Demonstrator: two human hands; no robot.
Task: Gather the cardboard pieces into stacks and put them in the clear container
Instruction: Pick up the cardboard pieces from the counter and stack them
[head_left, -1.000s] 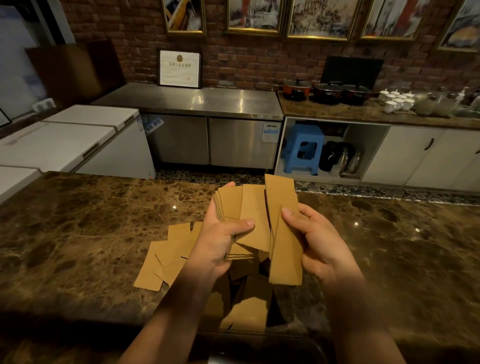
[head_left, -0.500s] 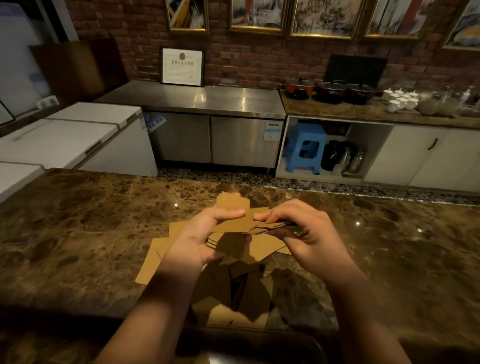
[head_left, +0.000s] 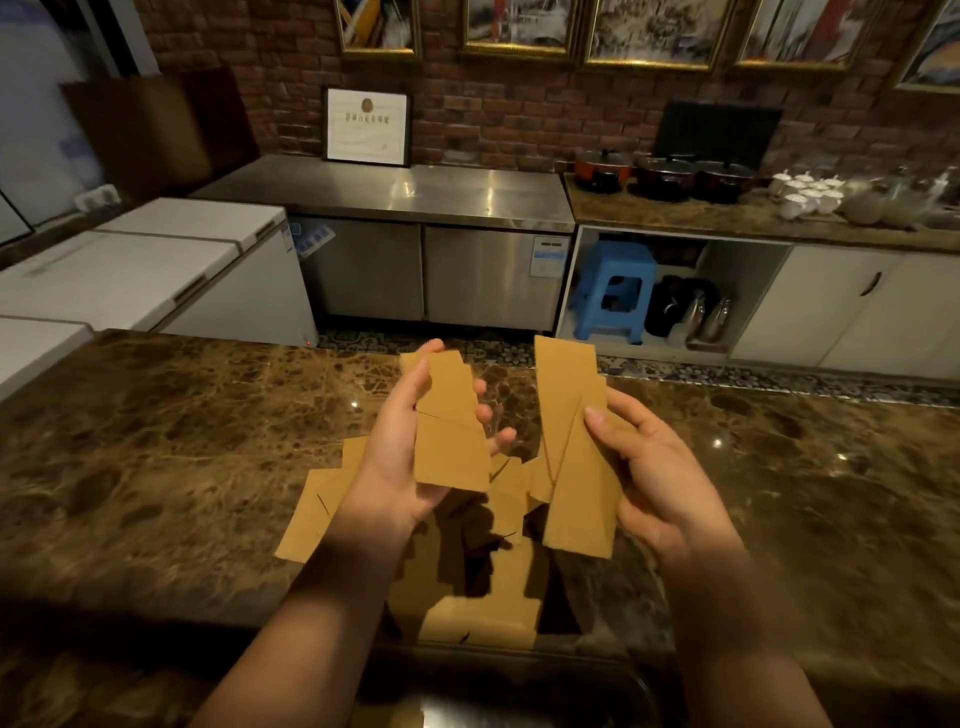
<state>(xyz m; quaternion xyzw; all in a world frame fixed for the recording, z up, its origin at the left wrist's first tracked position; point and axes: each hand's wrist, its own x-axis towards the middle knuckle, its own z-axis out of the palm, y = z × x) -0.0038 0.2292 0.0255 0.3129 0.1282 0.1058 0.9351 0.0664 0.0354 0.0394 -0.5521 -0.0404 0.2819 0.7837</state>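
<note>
I see the left hand (head_left: 400, 452) gripping one cardboard stack (head_left: 449, 431), the right hand (head_left: 660, 483) pinching another (head_left: 576, 457) — both above the loose pieces (head_left: 317, 512) on the marble counter (head_left: 156, 441); the container at the near edge is too dark to make out.

Both forearms extend forward, hands raised and apart. The left hand (head_left: 400, 457) grips cardboard pieces (head_left: 449, 431), thumb in front, fingertips curled behind. The right hand (head_left: 657, 483) pinches a second cardboard set (head_left: 574, 452), thumb on top.

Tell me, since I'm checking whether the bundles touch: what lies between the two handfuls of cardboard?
Nothing joins them in the head view: the left bundle and right bundle are apart, with marble counter showing behind the gap.
</note>
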